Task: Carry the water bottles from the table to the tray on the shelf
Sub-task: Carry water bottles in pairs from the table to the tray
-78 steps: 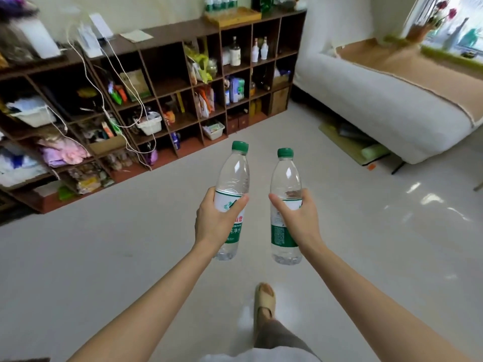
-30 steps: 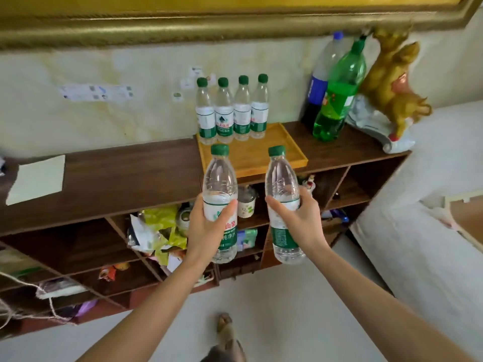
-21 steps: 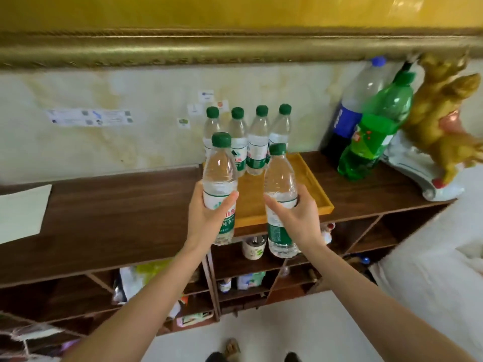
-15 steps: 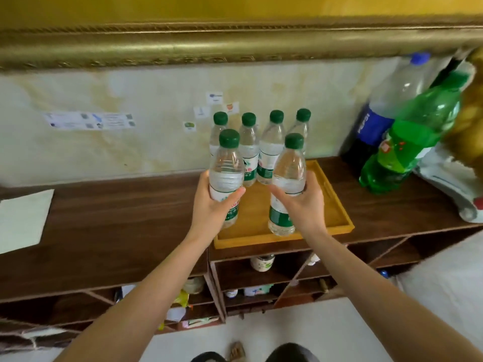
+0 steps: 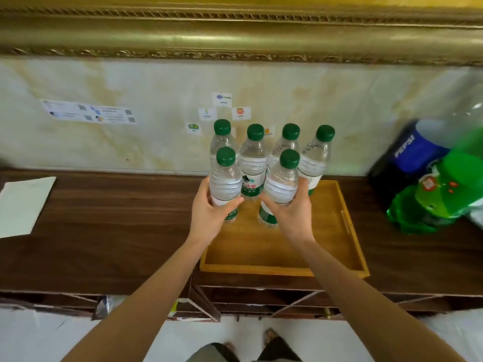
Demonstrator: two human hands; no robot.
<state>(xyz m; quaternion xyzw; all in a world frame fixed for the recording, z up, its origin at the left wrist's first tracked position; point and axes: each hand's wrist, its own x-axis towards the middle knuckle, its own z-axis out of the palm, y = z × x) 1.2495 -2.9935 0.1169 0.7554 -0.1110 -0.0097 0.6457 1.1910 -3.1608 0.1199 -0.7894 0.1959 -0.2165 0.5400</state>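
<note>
I have two water bottles upright over the far part of the tray [image 5: 282,269]: my left hand [image 5: 209,212] curls around the left bottle [image 5: 225,182], my right hand [image 5: 292,212] around the right bottle [image 5: 282,182]. Just beyond them four more bottles [image 5: 253,163] stand in a row. The tray sits on the shelf [image 5: 104,231], with soda bottles [image 5: 428,184] far right.

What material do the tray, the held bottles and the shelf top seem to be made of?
Tray: probably wood, pale honey colour, matt, faint grain. Bottle in left hand and bottle in right hand: clear thin plastic, glossy, ribbed, with green caps. Shelf top: dark wood or wood-look laminate; streaked grain.
</note>
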